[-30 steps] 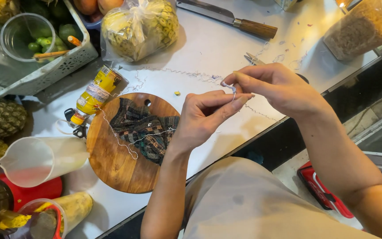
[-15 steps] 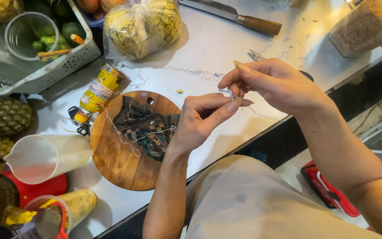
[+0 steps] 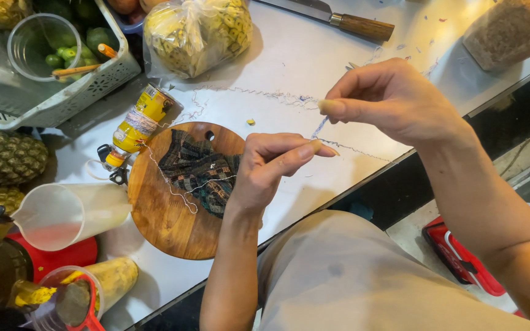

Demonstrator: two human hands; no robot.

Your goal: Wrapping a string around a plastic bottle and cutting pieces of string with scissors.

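i'm looking down at a pale worktop crowded with kitchen things, its dark front edge running just above my lap. my right hand hangs over the counter with thumb and forefinger pinched shut on the upper end of a thin whitish-blue thread. just below it, my left hand is curled, its thumb and forefinger pressed together at the thread's lower end, so the short length runs taut and slanted between the two pinches. the hands are near each other but not touching.

under my left hand sits a round wooden board, and on it a folded piece of dark patterned fabric in blues and browns. a loose pale strand crosses the board and fabric and runs up toward a small yellow bottle lying tilted just beside the board's upper left rim, with thread wound round its middle. more frayed thread trails across the worktop behind my hands.

farther out, a clear bag of cut pineapple lies at the top, a knife with a wooden handle to its right, a white plastic basket holding a clear cup of small green fruit at the upper left. whole pineapples lie at the left edge, a white plastic jug lies tipped just left of the board.
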